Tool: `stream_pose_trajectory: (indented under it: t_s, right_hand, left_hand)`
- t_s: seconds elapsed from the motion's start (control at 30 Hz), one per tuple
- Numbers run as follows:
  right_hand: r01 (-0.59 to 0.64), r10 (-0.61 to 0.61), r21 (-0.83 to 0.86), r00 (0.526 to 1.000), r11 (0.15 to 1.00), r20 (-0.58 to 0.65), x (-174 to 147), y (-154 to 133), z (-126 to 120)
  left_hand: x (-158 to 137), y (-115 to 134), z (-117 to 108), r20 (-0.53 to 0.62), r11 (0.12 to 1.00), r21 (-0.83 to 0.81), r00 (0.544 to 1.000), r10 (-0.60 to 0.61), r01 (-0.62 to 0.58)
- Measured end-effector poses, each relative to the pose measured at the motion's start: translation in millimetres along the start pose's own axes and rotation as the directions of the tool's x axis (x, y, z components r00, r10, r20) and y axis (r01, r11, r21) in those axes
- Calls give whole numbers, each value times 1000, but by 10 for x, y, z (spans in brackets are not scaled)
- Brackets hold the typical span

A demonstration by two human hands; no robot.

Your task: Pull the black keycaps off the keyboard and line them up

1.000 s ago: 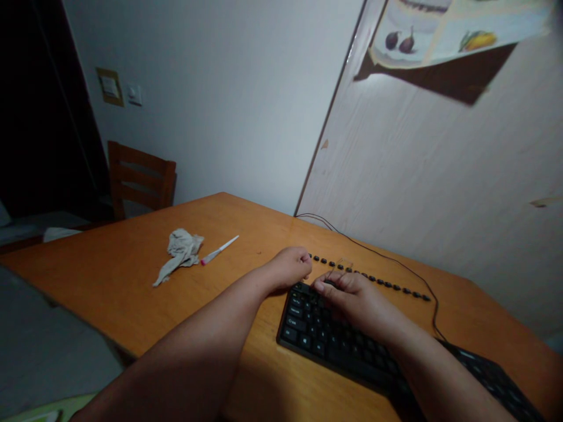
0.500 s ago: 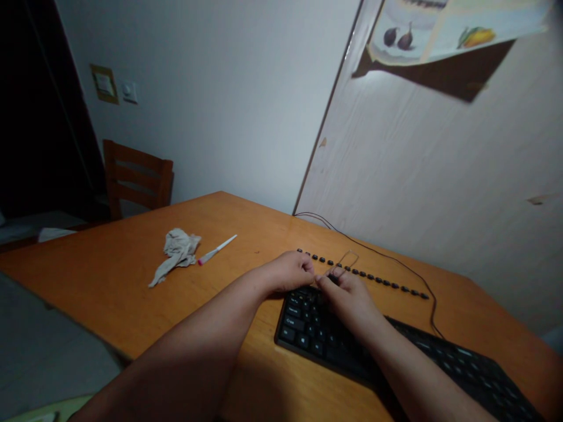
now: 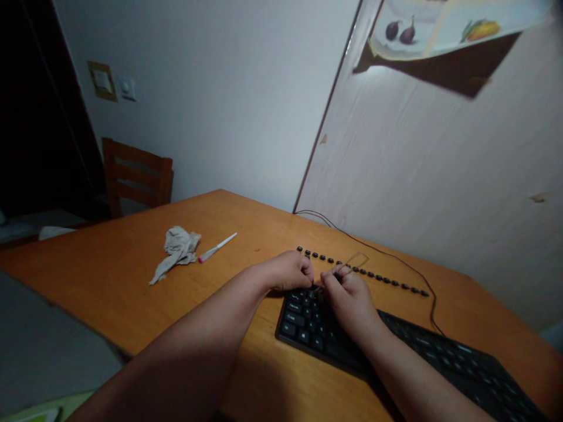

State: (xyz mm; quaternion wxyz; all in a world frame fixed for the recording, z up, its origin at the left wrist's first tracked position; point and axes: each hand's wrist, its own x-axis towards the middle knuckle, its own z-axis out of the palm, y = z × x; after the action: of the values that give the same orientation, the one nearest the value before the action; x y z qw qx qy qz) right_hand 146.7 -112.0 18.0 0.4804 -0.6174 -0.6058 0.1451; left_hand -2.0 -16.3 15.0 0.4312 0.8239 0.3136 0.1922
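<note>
- Both hands work close together over the keyboard's upper left corner, the right hand (image 3: 349,293) at roughly four o'clock from the left hand (image 3: 294,271).
- The left hand is curled, fingertips drawn in toward the thumb; whether it grips anything cannot be told.
- The right hand pinches a thin wire (image 3: 363,254), whose narrow loop points to about two o'clock from the fingertips. Something dark shows between these fingers, too small to make out.
- The black keyboard (image 3: 303,335) lies beneath the hands, its upper left corner by the left fingertips, and stretches away toward four o'clock, passing under the right forearm. White markings show on its lower left keys.
- Small black pieces (image 3: 371,274) like key caps sit on the table in a slanting row, running from eleven o'clock of the right hand round to three.
- Behind that row, a dark cable (image 3: 396,259) bends down toward the keyboard's far edge.
- Between nine and ten o'clock from the left hand lies a slim white stick with a pink end (image 3: 219,247); just beyond it, a crumpled grey cloth (image 3: 180,245).
- All these rest on a wooden table (image 3: 246,220).
- Farther off at ten o'clock stands a wooden chair (image 3: 138,155).
</note>
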Motion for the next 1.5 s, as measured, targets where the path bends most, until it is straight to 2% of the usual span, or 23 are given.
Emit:
stream_pose_trajectory:
  t_s: [0.23, 0.47, 0.63, 0.7, 0.77, 0.83, 0.9, 0.97, 1.13, 1.3, 1.5]
  right_hand:
    - [74, -74, -1, 995, 997, -67, 4, -157, -81]
    - [-4, 6, 40, 998, 999, -57, 53, -84, -160]
    - [120, -123, -36, 988, 992, -90, 60, -145, -261]
    - [174, -177, -69, 984, 982, -32, 54, -181, -283]
    - [241, -229, -124, 968, 963, 107, 51, -201, -289]
    - [309, -256, -190, 931, 932, 261, 55, -197, -286]
    - [341, -232, -252, 896, 906, 378, 67, -170, -278]
    - [319, -164, -304, 883, 898, 440, 81, -134, -271]
    - [218, -25, -349, 875, 911, 483, 96, -92, -249]
    - [167, 29, -354, 873, 920, 487, 91, -65, -207]
    - [123, 39, -311, 884, 942, 466, 88, -4, -177]
  left_hand:
    - [-25, 33, -8, 14, 1000, -15, 1000, -5, 6]
    - [-48, 55, -15, 15, 999, -31, 1000, -18, 19]
    - [-62, 88, -40, -106, 1000, 11, 994, 13, -12]
    - [-59, 87, -41, -134, 1000, 9, 991, 7, -6]
    - [-49, 79, -43, -143, 1000, 14, 990, 5, -3]
    - [-41, 71, -49, -155, 999, 35, 988, 15, -9]
    - [-41, 72, -59, -168, 998, 51, 985, 28, -19]
    - [-53, 81, -70, -174, 999, 45, 985, 22, -14]
    - [-111, 130, -93, -164, 998, -47, 985, -58, 51]
    - [-169, 210, -125, -33, 992, 89, 996, -84, 87]
    - [-193, 253, -132, 18, 984, 143, 994, -112, 108]
